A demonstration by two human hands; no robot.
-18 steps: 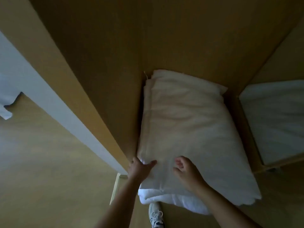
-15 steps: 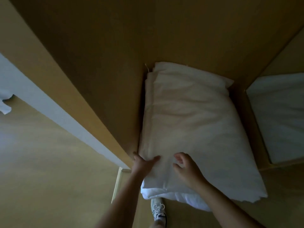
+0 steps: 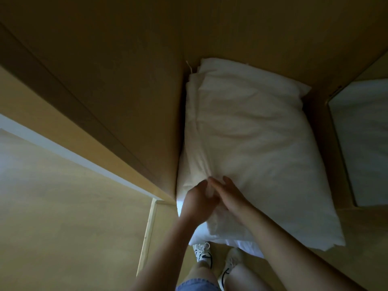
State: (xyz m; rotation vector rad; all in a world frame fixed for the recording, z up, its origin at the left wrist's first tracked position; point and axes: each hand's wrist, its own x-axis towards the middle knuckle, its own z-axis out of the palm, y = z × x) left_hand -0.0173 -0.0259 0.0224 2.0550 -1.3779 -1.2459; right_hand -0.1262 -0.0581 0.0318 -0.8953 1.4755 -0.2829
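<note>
Wooden shelf (image 3: 361,238), one compartment.
Holds a white pillow (image 3: 252,133) at the left side, lying on folded white linen (image 3: 243,244); both overhang the front edge.

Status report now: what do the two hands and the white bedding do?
Left hand grips a fold of the white bedding, near corner. Right hand beside it, flat on the cloth. Wooden panel tight against that side.
</note>
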